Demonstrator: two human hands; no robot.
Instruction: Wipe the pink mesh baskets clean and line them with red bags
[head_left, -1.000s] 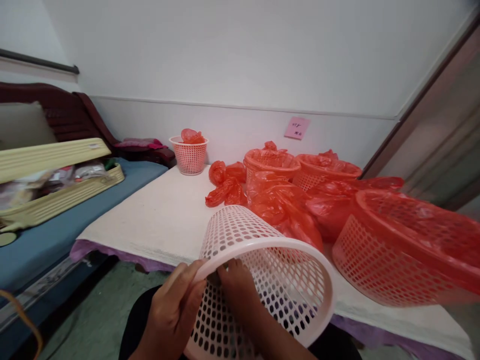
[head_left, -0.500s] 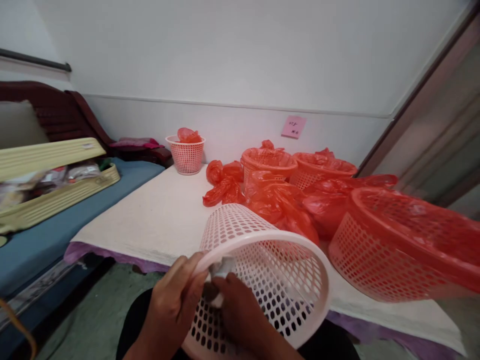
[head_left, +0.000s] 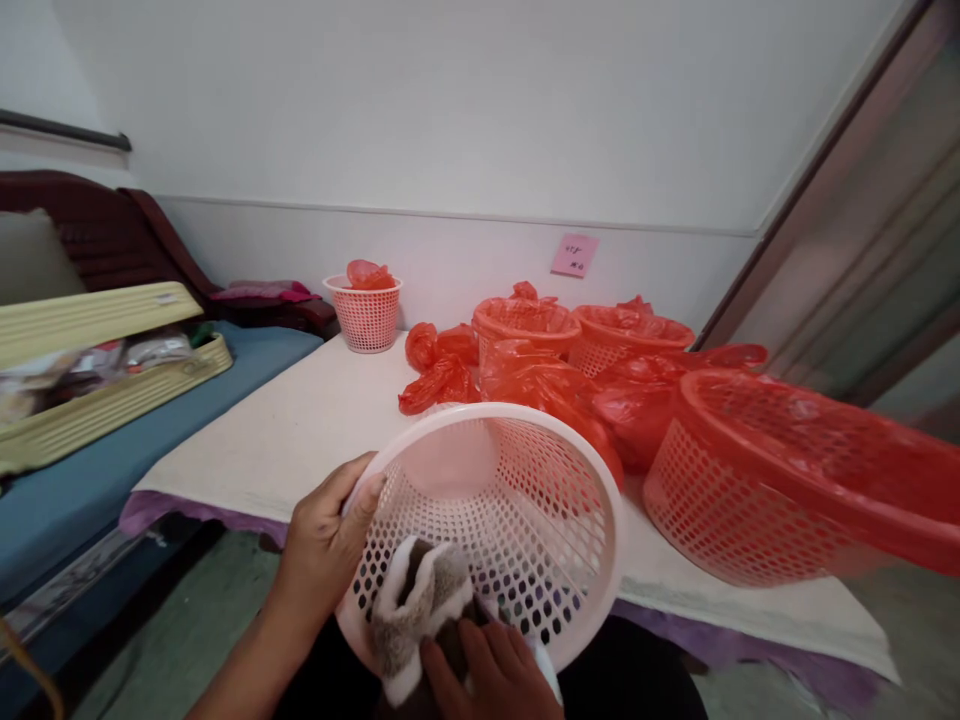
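A pale pink plastic basket (head_left: 600, 530) with holes in its wall lies tilted over my lap, its mouth facing me. My left hand (head_left: 326, 535) grips the rim at the left, thumb inside and fingers outside. In the lower part of the mouth, my right hand (head_left: 495, 670) is closed on a folded brown and white cloth (head_left: 424, 590). The cloth rests against the inner side of the basket near its rim. Part of the cloth is hidden under my right fingers.
On the white-covered table (head_left: 300, 420) are red baskets lined with red bags, such as the large one (head_left: 742, 500) at right. Tied red plastic bags (head_left: 442, 385) lie in the middle. A small basket (head_left: 367, 320) stands at the back left. A yellow case (head_left: 187, 370) lies open on the bed.
The basket's mouth has turned up toward me. My right hand has come back toward me with the cloth, of which more now shows. My left hand still holds the rim.
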